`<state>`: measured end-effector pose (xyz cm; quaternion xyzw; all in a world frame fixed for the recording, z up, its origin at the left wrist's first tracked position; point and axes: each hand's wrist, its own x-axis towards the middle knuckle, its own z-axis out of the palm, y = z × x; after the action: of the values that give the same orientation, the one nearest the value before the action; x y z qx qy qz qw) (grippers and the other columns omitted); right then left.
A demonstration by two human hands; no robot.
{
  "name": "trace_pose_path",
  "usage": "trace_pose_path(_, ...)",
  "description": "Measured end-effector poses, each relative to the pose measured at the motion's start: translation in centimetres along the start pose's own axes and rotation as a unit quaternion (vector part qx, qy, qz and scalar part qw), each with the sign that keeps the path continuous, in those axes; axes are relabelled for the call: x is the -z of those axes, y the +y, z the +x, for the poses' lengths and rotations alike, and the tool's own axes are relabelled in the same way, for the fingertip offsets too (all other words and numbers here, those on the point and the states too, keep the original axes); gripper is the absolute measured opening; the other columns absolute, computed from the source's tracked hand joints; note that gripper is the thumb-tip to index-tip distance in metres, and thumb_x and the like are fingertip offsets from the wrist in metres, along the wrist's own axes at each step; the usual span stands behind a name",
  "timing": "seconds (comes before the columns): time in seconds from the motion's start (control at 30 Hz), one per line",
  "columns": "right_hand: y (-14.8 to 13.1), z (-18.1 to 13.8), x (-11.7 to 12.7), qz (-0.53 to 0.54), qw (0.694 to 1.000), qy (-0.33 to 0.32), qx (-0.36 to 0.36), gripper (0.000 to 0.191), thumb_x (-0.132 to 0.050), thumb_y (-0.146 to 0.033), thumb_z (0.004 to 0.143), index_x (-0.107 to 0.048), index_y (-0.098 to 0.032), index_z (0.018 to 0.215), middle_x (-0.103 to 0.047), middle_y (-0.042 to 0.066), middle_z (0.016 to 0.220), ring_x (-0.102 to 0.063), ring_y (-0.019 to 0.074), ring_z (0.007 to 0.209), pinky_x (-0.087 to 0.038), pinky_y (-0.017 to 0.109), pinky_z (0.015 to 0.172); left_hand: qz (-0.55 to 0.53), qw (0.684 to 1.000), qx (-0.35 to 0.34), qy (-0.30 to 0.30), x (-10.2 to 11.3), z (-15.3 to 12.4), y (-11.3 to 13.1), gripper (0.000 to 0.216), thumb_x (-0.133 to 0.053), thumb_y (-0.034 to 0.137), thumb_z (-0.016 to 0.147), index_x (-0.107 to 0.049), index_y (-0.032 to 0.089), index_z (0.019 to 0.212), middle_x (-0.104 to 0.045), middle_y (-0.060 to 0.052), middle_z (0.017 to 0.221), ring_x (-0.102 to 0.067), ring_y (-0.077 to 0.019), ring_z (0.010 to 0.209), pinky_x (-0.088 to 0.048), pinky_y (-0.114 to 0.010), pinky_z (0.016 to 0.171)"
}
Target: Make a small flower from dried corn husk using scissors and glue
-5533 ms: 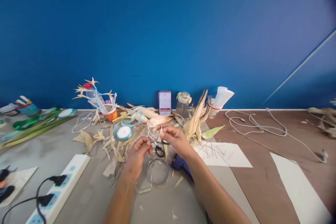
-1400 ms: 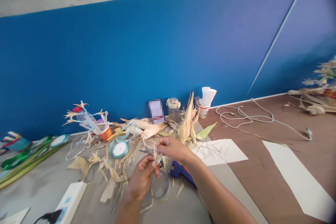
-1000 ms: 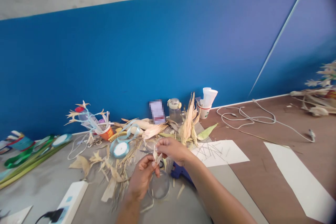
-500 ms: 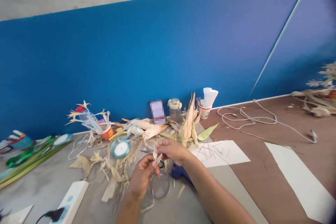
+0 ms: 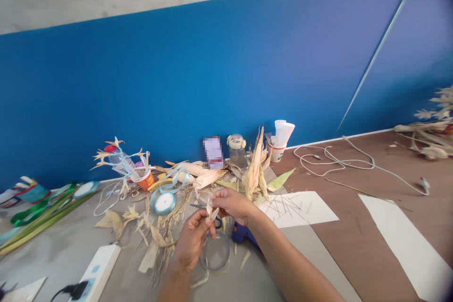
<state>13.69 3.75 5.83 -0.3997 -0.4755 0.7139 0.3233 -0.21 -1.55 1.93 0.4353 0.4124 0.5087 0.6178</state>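
Husk piece point(image 5: 211, 213), pale and dry, sits between your two hands just above the grey tabletop point(image 5: 63, 250), at the centre of the work area. Your left hand point(image 5: 193, 240) pinches its lower end, thumb and forefinger closed narrowly on it, the other fingers curled in. Your right hand point(image 5: 231, 204) pinches the upper end in the same way, fingertips closed on the husk, knuckles turned toward the blue wall. The two hands nearly touch at the husk.

Directly below your hands lies a clear round ring point(image 5: 215, 255), flat on the table. A blue glue gun point(image 5: 242, 234) lies just beside it, partly under your right forearm. A light-blue ribbon spool point(image 5: 164, 202) sits to the left among loose husk scraps. A white sheet point(image 5: 311, 210) carrying thin sticks lies to the right, near your right wrist. A power strip point(image 5: 99, 266) lies at the lower left, well apart from your hands.
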Motion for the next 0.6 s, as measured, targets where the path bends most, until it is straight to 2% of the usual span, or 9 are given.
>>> trace_pose_path(0.17,0.15,0.11,0.24,0.024,1.0,-0.003,0.006,0.025,-0.061,-0.036,0.072,-0.057,-0.014,0.06,-0.047,-0.005,0.046,-0.039,0.0048,0.042,-0.029,0.018,0.045,-0.021,1.0,0.013,0.016,0.0,0.18,0.02,0.024,-0.071,0.038,0.066,-0.058,0.018,0.067,-0.053,0.003,0.049,-0.045,-0.0106,0.05,-0.035,-0.024,0.054)
trace_pose_path(0.23,0.16,0.12,0.3,0.027,1.0,0.005,0.01,0.027,-0.062,-0.039,0.072,-0.058,-0.014,0.062,-0.047,-0.005,0.047,-0.04,0.0049,0.044,-0.029,0.017,0.045,-0.031,0.999,0.015,0.018,0.08,0.2,-0.07,0.024,-0.071,0.037,0.066,-0.057,0.018,0.067,-0.052,0.003,0.049,-0.044,-0.01,0.049,-0.035,-0.023,0.054)
trace_pose_path(0.4,-0.1,-0.23,0.27,0.014,1.0,0.0,0.024,0.023,-0.062,-0.037,0.071,-0.058,-0.015,0.063,-0.048,-0.005,0.051,-0.041,0.0054,0.048,-0.031,0.017,0.049,-0.05,0.999,0.015,0.01,0.25,0.24,-0.21,0.023,-0.071,0.035,0.067,-0.056,0.017,0.068,-0.053,0.004,0.049,-0.044,-0.0087,0.049,-0.034,-0.022,0.055)
trace_pose_path(0.6,-0.45,-0.67,-0.28,-0.023,0.998,-0.004,0.062,0.018,-0.063,-0.027,0.066,-0.055,-0.015,0.056,-0.049,-0.005,0.047,-0.04,0.006,0.046,-0.029,0.019,0.047,-0.026,1.0,0.013,0.012,0.1,0.18,-0.07,0.022,-0.071,0.036,0.067,-0.061,0.017,0.07,-0.052,0.003,0.05,-0.046,-0.0109,0.051,-0.034,-0.024,0.055)
